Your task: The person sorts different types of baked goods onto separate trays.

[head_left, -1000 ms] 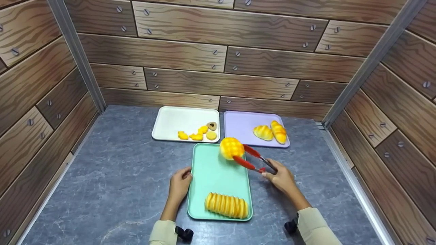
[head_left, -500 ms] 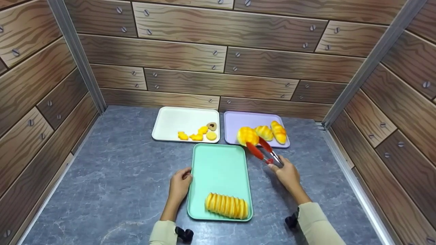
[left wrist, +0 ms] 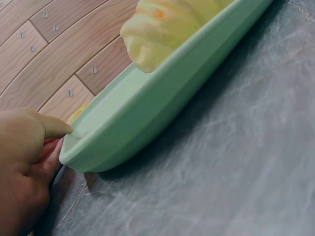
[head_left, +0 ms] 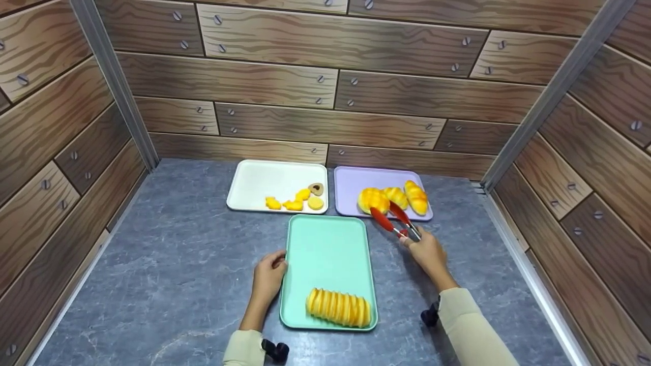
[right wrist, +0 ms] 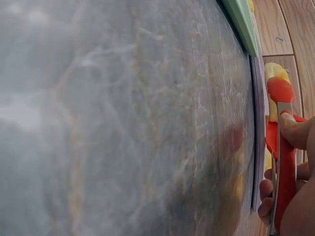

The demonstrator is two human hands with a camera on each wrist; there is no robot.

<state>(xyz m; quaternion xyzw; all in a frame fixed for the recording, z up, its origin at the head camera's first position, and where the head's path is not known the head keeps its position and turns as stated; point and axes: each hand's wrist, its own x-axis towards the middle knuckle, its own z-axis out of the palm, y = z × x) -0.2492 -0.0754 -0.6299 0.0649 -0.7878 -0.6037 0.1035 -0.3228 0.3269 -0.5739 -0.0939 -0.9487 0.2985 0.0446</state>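
My right hand (head_left: 428, 254) grips red-tipped tongs (head_left: 382, 219), also visible in the right wrist view as tongs (right wrist: 283, 162) with a red handle. Their tips are at the round scored bun (head_left: 374, 199), which is on the purple tray (head_left: 351, 178); whether they still pinch it is hard to tell. Beside the bun lie a small croissant-like bread (head_left: 396, 197) and a long roll (head_left: 417, 198). My left hand (head_left: 268, 277) pinches the left edge of the green tray (head_left: 325, 254), thumb at the rim in the left wrist view. A ridged loaf (head_left: 338, 307) lies at this tray's near end.
At the back left a white tray (head_left: 264, 178) holds several small yellow pieces (head_left: 293, 205), a round cookie (head_left: 315, 203) and a heart-shaped cookie (head_left: 316, 188). Wood-patterned walls (head_left: 274, 76) enclose the grey marbled tabletop (head_left: 193, 254) at the back and sides.
The tongs carried the bun from above the green tray's far end rightward and back, then down onto the purple tray. My left hand and the green tray stayed put.
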